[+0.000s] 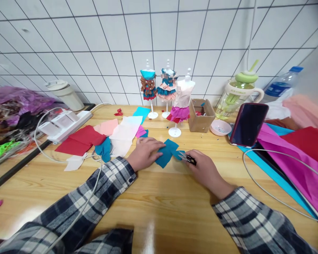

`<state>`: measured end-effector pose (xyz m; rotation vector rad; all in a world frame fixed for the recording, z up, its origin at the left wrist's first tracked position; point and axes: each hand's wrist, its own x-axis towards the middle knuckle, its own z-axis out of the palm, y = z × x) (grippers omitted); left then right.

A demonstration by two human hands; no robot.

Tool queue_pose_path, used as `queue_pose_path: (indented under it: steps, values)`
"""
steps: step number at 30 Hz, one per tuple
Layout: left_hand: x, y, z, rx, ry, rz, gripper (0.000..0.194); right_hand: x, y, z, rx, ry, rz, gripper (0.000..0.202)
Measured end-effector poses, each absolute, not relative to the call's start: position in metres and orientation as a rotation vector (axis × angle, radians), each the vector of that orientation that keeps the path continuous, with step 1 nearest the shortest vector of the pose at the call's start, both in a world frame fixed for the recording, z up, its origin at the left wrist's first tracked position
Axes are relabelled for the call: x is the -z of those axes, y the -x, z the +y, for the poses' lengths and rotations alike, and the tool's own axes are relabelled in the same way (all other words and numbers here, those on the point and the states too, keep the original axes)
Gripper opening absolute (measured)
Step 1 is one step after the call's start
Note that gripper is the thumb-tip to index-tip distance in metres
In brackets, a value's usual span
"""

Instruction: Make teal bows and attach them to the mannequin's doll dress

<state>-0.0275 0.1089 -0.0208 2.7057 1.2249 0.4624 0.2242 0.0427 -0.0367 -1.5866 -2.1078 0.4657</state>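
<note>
My left hand (146,153) pinches the left edge of a teal piece of crepe paper (166,155), held just over the table. In my right hand (204,169) is a pair of thread snips (190,159) with a black handle, its fingers wrapped round it. The blades meet a narrow teal strip (179,154) at the paper's right side; whether the strip is still joined to the larger piece I cannot tell. Left of my left hand lie a pale pink sheet (124,134), red sheets (81,139) and a crumpled teal scrap (104,149).
Three small dress forms stand behind: one brown and teal (148,86), one ruffled (167,86), one pink and magenta (180,102). Right of them are a cardboard box (200,121), pink bowl (219,127), phone (249,124) and bottle (237,91). A power strip (69,124) and cables lie left.
</note>
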Motion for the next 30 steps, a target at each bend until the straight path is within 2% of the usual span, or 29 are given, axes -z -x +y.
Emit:
queue_pose_path:
  steps: [3,6,10,12,18,22,26,30]
  values:
    - [0.009,0.047,0.111,-0.464,-2.7,1.682,0.033,0.036,-0.225,0.04,-0.463,1.56,-2.136,0.011]
    - [-0.002,0.072,0.113,-0.188,-2.629,2.116,0.037,0.038,-0.23,0.04,-0.442,1.593,-2.158,0.011]
    - [-0.005,0.094,0.119,0.139,-2.474,2.246,0.038,0.041,-0.231,0.043,-0.493,1.615,-2.164,0.009]
    - [-0.004,0.098,0.124,0.144,-2.467,2.22,0.035,0.042,-0.23,0.044,-0.522,1.605,-2.165,0.01]
    - [0.0,0.08,0.122,-0.338,-2.415,2.037,0.036,0.039,-0.225,0.044,-0.534,1.589,-2.134,0.012]
    - [0.006,0.048,0.103,-0.465,-2.519,1.648,0.043,0.037,-0.225,0.044,-0.521,1.553,-2.088,0.012]
    - [0.012,0.022,0.079,-0.33,-2.792,1.091,0.049,0.036,-0.226,0.044,-0.525,1.573,-2.052,0.013]
    - [0.019,0.019,0.076,-0.177,-2.79,1.071,0.049,0.037,-0.226,0.045,-0.559,1.573,-2.055,0.014]
